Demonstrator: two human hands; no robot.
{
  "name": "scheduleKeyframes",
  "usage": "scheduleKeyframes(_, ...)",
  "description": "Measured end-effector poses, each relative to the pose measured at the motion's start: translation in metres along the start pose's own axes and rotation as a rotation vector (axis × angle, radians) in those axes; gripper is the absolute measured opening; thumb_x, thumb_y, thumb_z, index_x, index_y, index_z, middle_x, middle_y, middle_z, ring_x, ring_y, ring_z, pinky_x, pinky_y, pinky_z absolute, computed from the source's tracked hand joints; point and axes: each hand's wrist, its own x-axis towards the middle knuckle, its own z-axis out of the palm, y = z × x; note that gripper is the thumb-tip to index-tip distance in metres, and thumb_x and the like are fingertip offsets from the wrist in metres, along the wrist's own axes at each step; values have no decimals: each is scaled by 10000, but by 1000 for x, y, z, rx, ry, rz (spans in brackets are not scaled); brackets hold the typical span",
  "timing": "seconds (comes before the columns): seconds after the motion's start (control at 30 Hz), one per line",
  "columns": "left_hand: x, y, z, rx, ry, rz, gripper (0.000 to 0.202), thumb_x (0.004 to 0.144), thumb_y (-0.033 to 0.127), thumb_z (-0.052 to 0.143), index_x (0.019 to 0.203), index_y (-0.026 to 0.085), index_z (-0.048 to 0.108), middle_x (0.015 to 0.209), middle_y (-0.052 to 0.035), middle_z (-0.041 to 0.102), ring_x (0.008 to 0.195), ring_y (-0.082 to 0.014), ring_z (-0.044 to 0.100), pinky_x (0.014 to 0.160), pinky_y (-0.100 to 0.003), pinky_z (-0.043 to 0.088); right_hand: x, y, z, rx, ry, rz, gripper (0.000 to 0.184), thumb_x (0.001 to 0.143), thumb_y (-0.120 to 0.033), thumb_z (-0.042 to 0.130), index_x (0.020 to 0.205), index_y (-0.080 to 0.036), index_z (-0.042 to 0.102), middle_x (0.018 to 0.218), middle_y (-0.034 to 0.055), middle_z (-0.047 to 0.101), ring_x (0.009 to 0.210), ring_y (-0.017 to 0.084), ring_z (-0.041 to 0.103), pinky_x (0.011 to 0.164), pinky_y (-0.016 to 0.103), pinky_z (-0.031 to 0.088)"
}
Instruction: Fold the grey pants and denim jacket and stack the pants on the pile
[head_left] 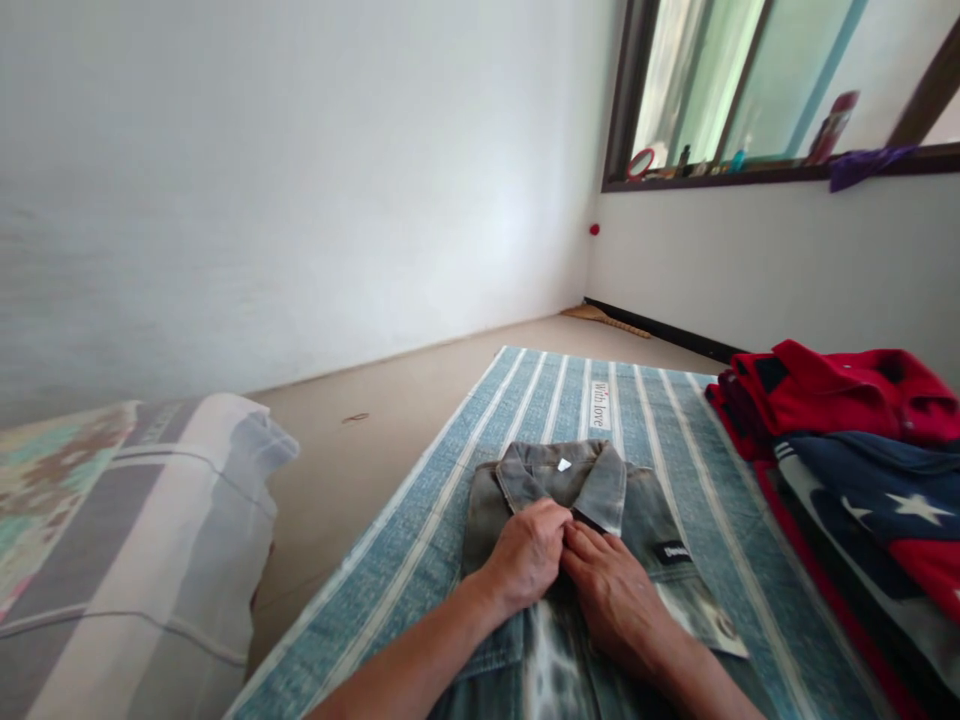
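Left hand (527, 553) and right hand (611, 585) pinched denim shirt (660, 520) front just below collar (562, 478), fingertips touching, shirt flat on striped mat (525, 400), folded clothes pile (862, 450) at right.

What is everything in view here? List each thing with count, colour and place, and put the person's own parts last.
denim shirt: 1, faded grey-blue, flat on the mat, collar away from the person.
striped mat: 1, blue with white stripes, on the floor.
stack of clothes: 1 pile, red, navy with white stars, on the mat's right edge.
bedding: 1 bundle, white, grey and patterned, at left.
broom: 1, tan, by the far wall.
window sill: 1, dark brown, upper right, bearing small items and a purple cloth.
left hand: 1, on the shirt front below the collar.
right hand: 1, beside it, touching the left hand.
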Motion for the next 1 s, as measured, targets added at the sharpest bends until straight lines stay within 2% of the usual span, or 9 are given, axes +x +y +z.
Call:
scheduleKeyframes(0.1,3,-17,-21,97,127,-6,278,837,35,427,941,154,656,932,-69,665,907,-172,629,847,-259,483,0,3,3,-53,-25,14,412,910,-116,398,1251,-222,603,1431,66,512,1344,228,414,1066,381,349)
scheduleKeyframes(0.17,8,-33,-40,241,202,-131,291,812,30,450,963,147,670,976,-84,672,940,-194,628,866,-284,480,-1,2,1,-82,-37,23,409,914,-114,379,1238,-211,609,1447,72,499,1353,235,409,1068,388,352)
scheduleKeyframes(0.23,15,-49,-57,376,165,-261,267,791,48,489,919,161,695,961,-85,683,963,-223,623,865,-306,477,-1,1,-2,-96,-50,24,412,912,-113,377,1237,-213,608,1451,73,495,1358,237,407,1063,394,362)
scheduleKeyframes(0.33,27,-66,-69,343,40,-354,264,760,74,538,899,191,730,985,-61,715,978,-216,629,869,-284,458,-2,-2,-8,-105,-65,33,426,900,-97,373,1234,-215,608,1456,71,490,1356,240,412,1054,407,375)
scheduleKeyframes(0.43,37,-73,-68,221,-21,-424,250,726,100,547,823,207,751,871,-31,735,875,-202,646,777,-264,454,-3,-3,-12,-113,-71,32,437,900,-88,356,1241,-203,603,1458,82,486,1355,248,413,1049,424,378)
scheduleKeyframes(0.6,46,-81,-63,82,-41,-506,192,656,144,567,704,182,749,649,-3,689,698,-186,632,625,-246,430,-6,0,-11,-131,-63,15,421,910,-103,351,1233,-181,608,1455,112,483,1348,259,420,1020,422,395)
scheduleKeyframes(0.8,45,-90,-65,-193,-35,-578,203,627,230,617,753,151,756,645,6,690,625,-165,625,579,-231,453,-7,3,-10,-132,-47,4,429,902,-94,354,1238,-183,605,1445,109,493,1343,247,418,1018,412,380)
scheduleKeyframes(1.0,45,-88,-66,-366,8,-644,216,598,271,635,729,127,728,629,-15,672,576,-162,600,541,-244,444,-6,2,-13,-130,-70,26,423,910,-110,362,1253,-180,599,1451,116,480,1342,247,407,1011,407,369)
